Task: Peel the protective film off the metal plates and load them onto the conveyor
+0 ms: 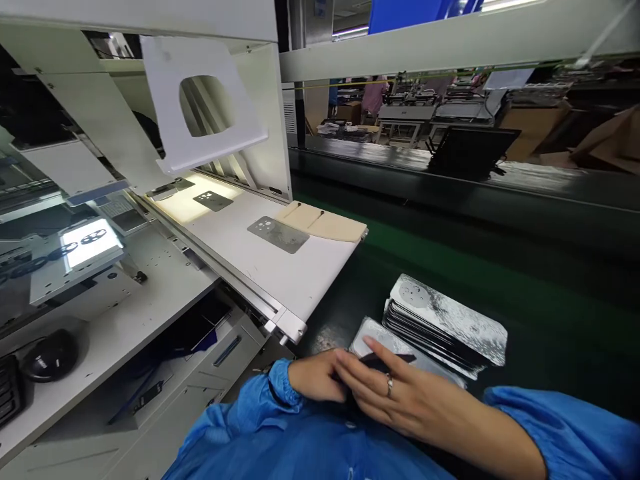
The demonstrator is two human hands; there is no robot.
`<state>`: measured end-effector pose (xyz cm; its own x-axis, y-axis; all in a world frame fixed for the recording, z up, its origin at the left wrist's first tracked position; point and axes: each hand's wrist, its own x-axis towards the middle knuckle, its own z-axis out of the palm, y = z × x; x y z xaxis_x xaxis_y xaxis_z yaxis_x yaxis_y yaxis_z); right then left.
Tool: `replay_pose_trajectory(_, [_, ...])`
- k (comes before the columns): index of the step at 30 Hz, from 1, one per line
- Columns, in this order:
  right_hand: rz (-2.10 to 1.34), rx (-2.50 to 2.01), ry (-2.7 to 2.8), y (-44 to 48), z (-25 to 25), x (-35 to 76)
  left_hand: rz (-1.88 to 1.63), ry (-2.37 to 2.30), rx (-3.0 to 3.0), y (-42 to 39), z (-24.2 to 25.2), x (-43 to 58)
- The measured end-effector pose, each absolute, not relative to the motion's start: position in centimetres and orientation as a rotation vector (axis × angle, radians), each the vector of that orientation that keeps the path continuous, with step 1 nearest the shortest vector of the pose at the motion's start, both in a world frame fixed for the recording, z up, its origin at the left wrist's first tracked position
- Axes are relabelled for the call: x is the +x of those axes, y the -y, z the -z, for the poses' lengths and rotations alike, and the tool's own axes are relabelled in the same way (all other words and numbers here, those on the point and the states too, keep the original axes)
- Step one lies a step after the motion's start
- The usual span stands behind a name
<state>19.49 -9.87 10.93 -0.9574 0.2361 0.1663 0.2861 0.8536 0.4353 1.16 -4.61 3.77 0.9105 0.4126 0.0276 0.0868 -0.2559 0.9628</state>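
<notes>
Close to my body, both my hands are together around a thin dark panel (387, 361), of which only a dark strip shows between the fingers. My left hand (318, 377) is curled at its left end, its fingers partly covered by the other hand. My right hand (395, 390), with a ring on one finger, bends over the panel from the right. Just beyond lies a silvery phone back cover (383, 333), partly behind my fingers. Beside it is a stack of similar covers (447, 320) with round camera cutouts at one end.
A white conveyor belt (240, 260) carries a grey phone cover (279, 235) and another cover (213, 201) nearer the machine housing (260, 113). A tan plate (325, 220) sits at its end. At left are a lit screen (90, 243) and a black mouse (50, 355).
</notes>
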Motion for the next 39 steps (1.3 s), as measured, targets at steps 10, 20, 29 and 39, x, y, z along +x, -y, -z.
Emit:
replay_pose_trajectory(10, [0.147, -1.636, 2.361, 9.3, -10.8, 30.2, -0.898, -0.577, 1.336, 3.4, -1.1, 2.4])
replay_pose_trajectory(20, [-0.27, -2.194, 2.289, 6.9, -8.0, 34.3, -0.725, -0.811, 2.291, -1.9, -4.0, 9.7])
replay_pose_trajectory(29, [-0.267, -2.358, 2.306, 7.0, -10.0, 32.8, -0.15, -0.593, 2.707, -5.0, -6.8, 16.3])
replay_pose_trajectory(39, [-0.227, -2.325, 2.289, 6.8, -9.4, 33.3, 0.055, -0.628, 2.986, -4.3, -7.9, 17.2])
